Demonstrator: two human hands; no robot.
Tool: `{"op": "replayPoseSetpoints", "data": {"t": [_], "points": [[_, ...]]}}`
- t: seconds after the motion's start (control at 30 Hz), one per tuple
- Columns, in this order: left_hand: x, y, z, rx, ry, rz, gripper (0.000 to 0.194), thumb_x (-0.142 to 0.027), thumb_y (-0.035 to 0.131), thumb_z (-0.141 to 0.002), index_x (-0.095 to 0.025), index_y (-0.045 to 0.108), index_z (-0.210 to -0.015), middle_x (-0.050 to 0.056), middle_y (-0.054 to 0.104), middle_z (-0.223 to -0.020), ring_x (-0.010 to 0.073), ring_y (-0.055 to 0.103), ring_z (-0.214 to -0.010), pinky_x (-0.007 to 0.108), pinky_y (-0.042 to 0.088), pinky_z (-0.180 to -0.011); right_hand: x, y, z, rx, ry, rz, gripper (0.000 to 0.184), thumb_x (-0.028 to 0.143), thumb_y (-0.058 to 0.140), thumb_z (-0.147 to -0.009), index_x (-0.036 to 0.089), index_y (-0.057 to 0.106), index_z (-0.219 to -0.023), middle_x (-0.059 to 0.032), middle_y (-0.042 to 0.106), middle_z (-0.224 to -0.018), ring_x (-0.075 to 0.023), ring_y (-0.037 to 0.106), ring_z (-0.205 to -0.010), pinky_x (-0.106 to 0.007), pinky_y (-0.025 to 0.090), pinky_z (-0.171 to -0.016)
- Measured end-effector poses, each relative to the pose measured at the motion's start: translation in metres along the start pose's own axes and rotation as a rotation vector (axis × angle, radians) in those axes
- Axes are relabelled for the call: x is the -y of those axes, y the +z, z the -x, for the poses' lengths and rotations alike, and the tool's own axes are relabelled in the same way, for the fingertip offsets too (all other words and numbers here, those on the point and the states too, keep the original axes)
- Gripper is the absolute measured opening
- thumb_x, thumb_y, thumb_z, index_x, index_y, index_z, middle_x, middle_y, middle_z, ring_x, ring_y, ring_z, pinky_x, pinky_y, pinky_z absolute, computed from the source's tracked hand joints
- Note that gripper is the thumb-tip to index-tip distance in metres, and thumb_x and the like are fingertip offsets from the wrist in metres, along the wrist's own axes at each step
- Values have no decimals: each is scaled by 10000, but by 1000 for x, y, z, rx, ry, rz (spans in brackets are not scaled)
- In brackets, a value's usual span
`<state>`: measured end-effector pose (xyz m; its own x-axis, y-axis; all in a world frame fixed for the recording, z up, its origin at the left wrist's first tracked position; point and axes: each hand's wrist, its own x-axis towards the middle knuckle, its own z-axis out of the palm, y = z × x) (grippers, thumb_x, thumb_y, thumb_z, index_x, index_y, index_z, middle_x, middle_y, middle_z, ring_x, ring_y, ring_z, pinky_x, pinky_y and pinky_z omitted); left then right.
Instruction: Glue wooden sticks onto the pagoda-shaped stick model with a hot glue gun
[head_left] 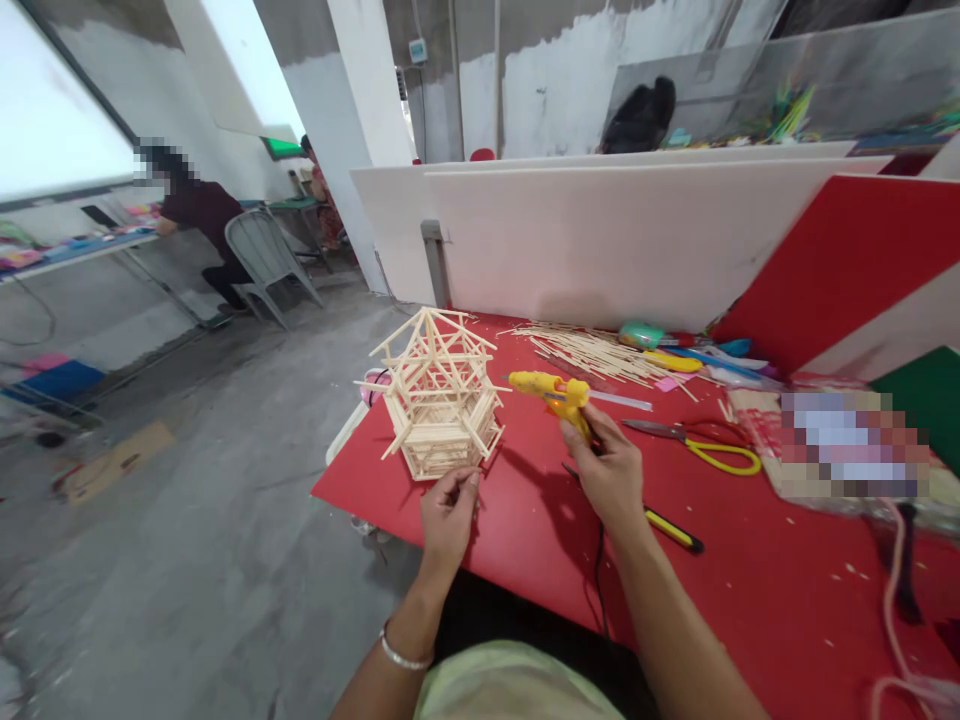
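Note:
A small pavilion model (pixel 439 430) made of thin wooden sticks stands upright at the left corner of the red table. At its front base edge, the fingers of my left hand (pixel 448 505) are closed on the model; their tips are partly hidden. My right hand (pixel 604 465) is wrapped round the handle of a yellow glue gun (pixel 551 388). The gun's nozzle points left, close to the model's right side. A clear glue stick (pixel 619 400) extends from the back of the gun. Its dark cord (pixel 599 570) hangs down over the table's front edge.
Scissors (pixel 697 445) with yellow and red handles and a yellow utility knife (pixel 675 530) lie right of my right hand. Loose sticks (pixel 592 352) are piled behind. White boards (pixel 600 230) stand along the back edge. A person (pixel 199 220) sits at another table, far left.

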<state>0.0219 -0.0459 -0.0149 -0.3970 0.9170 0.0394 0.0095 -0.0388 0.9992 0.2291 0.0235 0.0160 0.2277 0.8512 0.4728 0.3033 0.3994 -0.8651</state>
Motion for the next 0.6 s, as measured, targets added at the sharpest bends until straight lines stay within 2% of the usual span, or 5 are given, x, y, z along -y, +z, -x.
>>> {"op": "replayPoseSetpoints", "data": {"t": [0.13,0.23,0.43,0.6], "points": [[0,-7,-2,1,-13,9,347,-473,735,-797,-149,771,-913,-25,592,-567,79,472,-460,192,420,-458,10,18,-9,-77,12,-21,415,429,695,-882,207,708,-1233,-77,712,-1161,-203,664,-958,-376,553,-894],[8,-15,-4,-9,-40,33,378,-502,742,-787,-155,771,-934,-35,569,-550,81,469,-450,189,411,-438,14,27,-10,-112,-30,-13,390,402,705,-874,215,707,-1217,-60,709,-1111,-187,649,-927,-351,541,-862],[21,-24,-4,33,-77,75,397,-538,733,-797,-160,753,-918,-34,564,-548,75,457,-421,179,389,-396,27,26,5,-66,-102,52,273,329,694,-883,210,716,-1128,-26,701,-969,-158,628,-846,-308,512,-797],[22,-30,-5,56,-77,95,405,-538,732,-799,-159,752,-939,-25,583,-568,79,488,-438,176,406,-405,40,27,6,-106,-138,54,273,318,690,-890,218,702,-1143,-25,687,-996,-155,618,-865,-299,498,-793]]}}
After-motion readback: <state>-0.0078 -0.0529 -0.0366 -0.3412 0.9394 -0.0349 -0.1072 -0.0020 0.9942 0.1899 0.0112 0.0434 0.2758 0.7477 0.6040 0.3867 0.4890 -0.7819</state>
